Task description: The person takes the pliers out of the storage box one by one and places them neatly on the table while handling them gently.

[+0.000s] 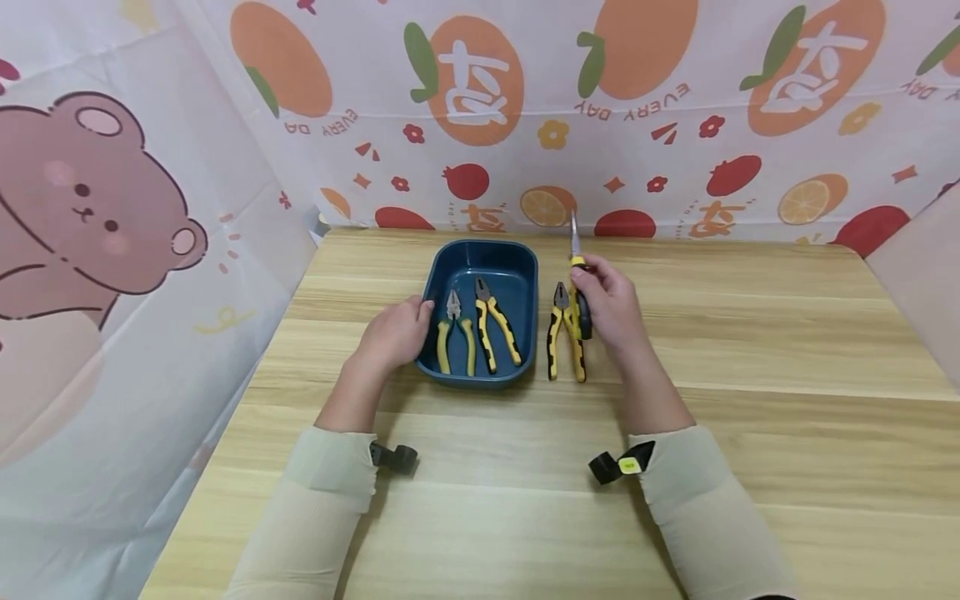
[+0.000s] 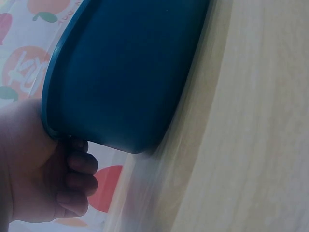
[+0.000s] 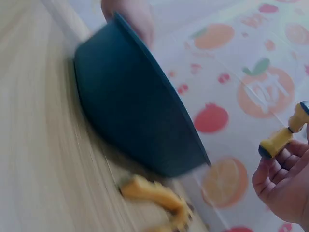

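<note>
My left hand (image 1: 397,332) grips the left rim of a dark blue tray (image 1: 480,382), thumb over the edge; the left wrist view shows its fingers curled under the rim. Inside the tray lie combination pliers with plain yellow-green handles (image 1: 442,346) and another pair with yellow-and-black handles (image 1: 504,329). Right of the tray, yellow-and-black pliers (image 1: 553,333) rest on the table. Above and beside them, my right hand (image 1: 613,304) holds slim-nosed pliers (image 1: 575,242) by yellow-and-black handles (image 3: 277,141), tip pointing away from me. Their tip is outside the right wrist view.
A wood-grain table (image 1: 495,500) carries everything. Behind it hangs a white fruit-print cloth (image 1: 555,167), and a bear-print cloth (image 1: 142,350) hangs at the left. Small black cameras (image 1: 397,458) sit on both wrists.
</note>
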`<state>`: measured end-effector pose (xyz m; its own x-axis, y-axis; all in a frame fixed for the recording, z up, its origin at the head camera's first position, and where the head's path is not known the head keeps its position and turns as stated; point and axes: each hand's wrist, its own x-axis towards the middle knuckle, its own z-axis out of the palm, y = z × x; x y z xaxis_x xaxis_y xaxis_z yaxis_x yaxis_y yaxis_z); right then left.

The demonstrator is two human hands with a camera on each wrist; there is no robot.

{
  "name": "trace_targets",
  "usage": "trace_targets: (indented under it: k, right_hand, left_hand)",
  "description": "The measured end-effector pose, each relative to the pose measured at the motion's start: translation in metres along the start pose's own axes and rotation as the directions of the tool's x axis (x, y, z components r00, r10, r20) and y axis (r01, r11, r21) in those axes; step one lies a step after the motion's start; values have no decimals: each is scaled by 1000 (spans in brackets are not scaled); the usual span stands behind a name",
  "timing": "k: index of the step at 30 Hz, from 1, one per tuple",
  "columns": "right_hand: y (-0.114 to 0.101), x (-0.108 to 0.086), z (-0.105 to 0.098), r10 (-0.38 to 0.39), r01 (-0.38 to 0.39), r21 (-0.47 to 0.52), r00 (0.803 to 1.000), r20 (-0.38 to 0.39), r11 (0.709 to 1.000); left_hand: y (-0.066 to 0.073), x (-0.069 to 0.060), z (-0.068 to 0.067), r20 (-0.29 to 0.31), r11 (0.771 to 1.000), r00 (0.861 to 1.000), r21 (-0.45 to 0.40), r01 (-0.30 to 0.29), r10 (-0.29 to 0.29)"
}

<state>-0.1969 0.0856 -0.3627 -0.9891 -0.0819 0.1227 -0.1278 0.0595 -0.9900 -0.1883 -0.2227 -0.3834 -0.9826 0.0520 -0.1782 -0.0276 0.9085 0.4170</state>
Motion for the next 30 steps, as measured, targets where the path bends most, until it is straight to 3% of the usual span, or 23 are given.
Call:
trace_targets:
  k: [5,12,15,19,26,30]
  right_hand:
    - [8,-3,-27,11,-17,-130,999,-44,991]
    - [16,-4,-40,33,-38,-308,999,-24,951]
    - [21,-3,-43,58,-59,-426,998,-15,903]
    - [28,-3,-47,110,-98,-578,994,-14,810]
    - [39,-1,-51,245,-182,-709,969,-14,682]
    - [44,-1,-51,268,-183,-761,963,-12,623]
  left_hand:
    - [-2,-1,-2,13,1000,1000,0,1,-1]
    - [-6,-2,-1,17,1000,1000,-14,12,-11]
    - [-6,-1,0,16,1000,1000,-21,11,-10]
    - [-5,-1,1,12,1000,1000,-18,3,-3]
    - [-1,-1,-2,16,1000,1000,-3,-8,8]
    - [1,-1,-2,20,1000,1000,-7,-5,5]
